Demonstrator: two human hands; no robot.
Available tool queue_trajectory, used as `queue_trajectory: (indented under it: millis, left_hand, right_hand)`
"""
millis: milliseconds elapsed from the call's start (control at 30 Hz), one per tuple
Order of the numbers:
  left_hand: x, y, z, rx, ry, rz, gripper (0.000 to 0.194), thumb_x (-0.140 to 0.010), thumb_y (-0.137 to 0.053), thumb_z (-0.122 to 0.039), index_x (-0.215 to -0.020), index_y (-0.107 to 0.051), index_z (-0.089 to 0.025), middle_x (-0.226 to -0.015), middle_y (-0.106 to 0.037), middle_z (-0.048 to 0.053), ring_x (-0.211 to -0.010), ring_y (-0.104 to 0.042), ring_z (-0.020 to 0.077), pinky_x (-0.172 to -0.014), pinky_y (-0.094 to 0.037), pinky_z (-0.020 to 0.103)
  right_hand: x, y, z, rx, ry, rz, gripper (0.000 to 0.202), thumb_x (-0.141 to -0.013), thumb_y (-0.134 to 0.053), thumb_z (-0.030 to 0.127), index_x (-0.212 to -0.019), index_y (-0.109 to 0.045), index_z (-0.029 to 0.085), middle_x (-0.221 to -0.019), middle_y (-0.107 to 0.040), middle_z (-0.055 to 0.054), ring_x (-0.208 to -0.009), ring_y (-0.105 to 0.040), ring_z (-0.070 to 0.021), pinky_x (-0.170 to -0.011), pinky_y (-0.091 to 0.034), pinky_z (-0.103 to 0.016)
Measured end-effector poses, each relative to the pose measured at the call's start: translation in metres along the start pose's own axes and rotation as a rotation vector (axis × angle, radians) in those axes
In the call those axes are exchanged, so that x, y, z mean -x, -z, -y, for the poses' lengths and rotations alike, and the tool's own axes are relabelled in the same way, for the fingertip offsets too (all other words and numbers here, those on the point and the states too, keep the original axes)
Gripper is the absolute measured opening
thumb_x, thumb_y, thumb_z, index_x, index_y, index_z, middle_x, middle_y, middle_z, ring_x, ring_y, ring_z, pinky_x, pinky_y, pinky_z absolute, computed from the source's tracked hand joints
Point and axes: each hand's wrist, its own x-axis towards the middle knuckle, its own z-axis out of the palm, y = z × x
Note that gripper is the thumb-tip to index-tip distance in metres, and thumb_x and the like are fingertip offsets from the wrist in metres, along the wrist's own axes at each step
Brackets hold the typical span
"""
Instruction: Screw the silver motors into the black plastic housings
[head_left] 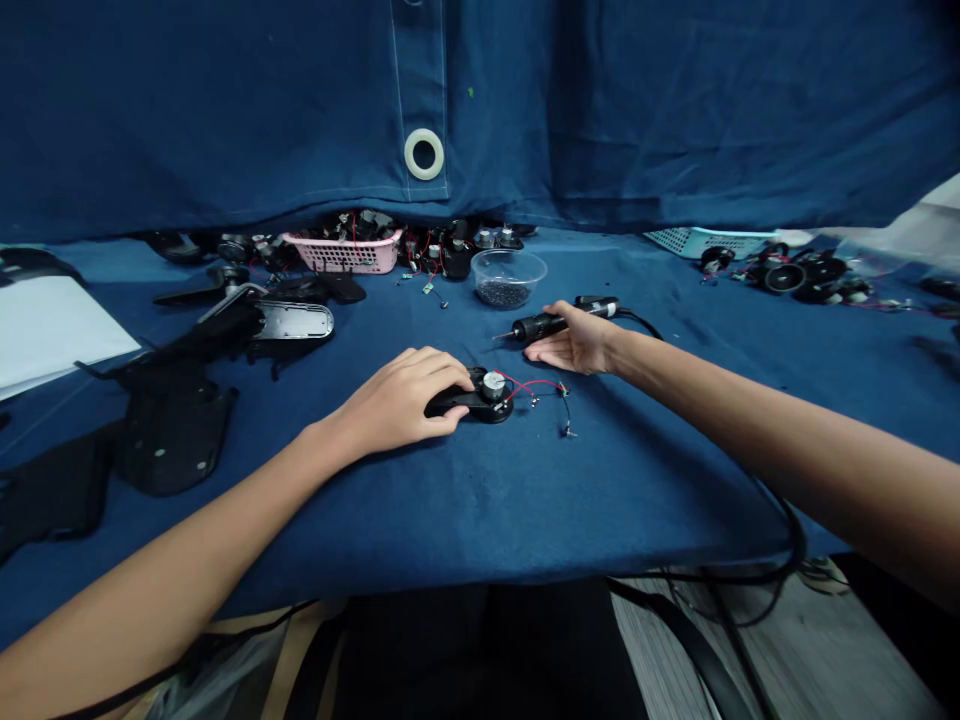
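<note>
Pressing down on a small black plastic housing (469, 402), the left hand (401, 400) lies flat over its near end with the fingers curled on it, apparently to keep it from sliding on the soft blue cloth of the bench (465, 500). The housing sits at the middle of the bench; a round silvery motor (493, 382) is seated in its right end, and thin red and black wires (544, 388) trail off to the right of the motor. Just beyond the motor, the right hand (577, 340) rests on a slim black cylindrical electric screwdriver (559, 318), fingers loosely laid over the barrel rather than closed tight, its tip pointing left. Farther behind the motor stands a clear plastic bowl (508, 275) of dark small parts, and to its left a pink lattice basket (349, 252).
</note>
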Motion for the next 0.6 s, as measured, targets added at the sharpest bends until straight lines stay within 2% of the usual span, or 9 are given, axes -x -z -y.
queue_trajectory:
  millis: [100,200,267,333,600]
  left_hand:
    - [0.001,0.002,0.004,0.017,0.029,0.001,0.02,-0.087,-0.06,-0.023,-0.107,-0.061,-0.02,-0.113,-0.066,0.002,-0.104,-0.058,0.0187,-0.094,-0.043,0.036]
    - [0.002,0.002,0.006,0.025,0.046,0.0,0.02,-0.087,-0.06,-0.024,-0.107,-0.062,-0.02,-0.113,-0.066,0.002,-0.104,-0.058,0.0188,-0.095,-0.043,0.036]
    - [0.002,0.002,0.007,0.025,0.044,-0.001,0.02,-0.088,-0.06,-0.024,-0.107,-0.062,-0.02,-0.114,-0.066,0.002,-0.106,-0.058,0.019,-0.095,-0.043,0.036]
    - [0.002,0.001,0.008,0.025,0.039,-0.006,0.02,-0.088,-0.06,-0.025,-0.108,-0.062,-0.021,-0.114,-0.066,0.002,-0.107,-0.058,0.0189,-0.096,-0.042,0.036]
    - [0.003,-0.001,0.009,0.019,0.031,-0.021,0.02,-0.09,-0.06,-0.029,-0.108,-0.064,-0.022,-0.115,-0.066,0.002,-0.106,-0.059,0.0182,-0.098,-0.043,0.037]
  right_hand:
    - [0.007,-0.002,0.0,-0.193,-0.033,-0.046,0.043,-0.088,-0.048,0.049,-0.1,-0.06,0.009,-0.089,-0.069,-0.018,-0.089,-0.069,-0.0234,-0.063,-0.061,-0.028]
    - [0.009,-0.006,-0.002,-0.425,0.042,-0.143,0.031,-0.09,-0.046,0.04,-0.098,-0.059,0.013,-0.087,-0.069,-0.013,-0.089,-0.069,-0.0191,-0.066,-0.061,-0.024]
    - [0.008,-0.008,-0.003,-0.496,0.052,-0.2,0.026,-0.091,-0.044,0.035,-0.095,-0.058,0.014,-0.083,-0.068,-0.011,-0.086,-0.069,-0.0169,-0.066,-0.061,-0.021]
    - [0.006,-0.01,-0.004,-0.491,0.028,-0.216,0.026,-0.093,-0.043,0.033,-0.094,-0.058,0.013,-0.082,-0.067,-0.011,-0.086,-0.068,-0.0168,-0.065,-0.06,-0.02]
    - [-0.002,-0.001,-0.008,-0.326,-0.045,-0.109,0.027,-0.097,-0.033,0.017,-0.103,-0.057,0.006,-0.085,-0.068,-0.016,-0.084,-0.07,-0.0182,-0.063,-0.061,-0.02]
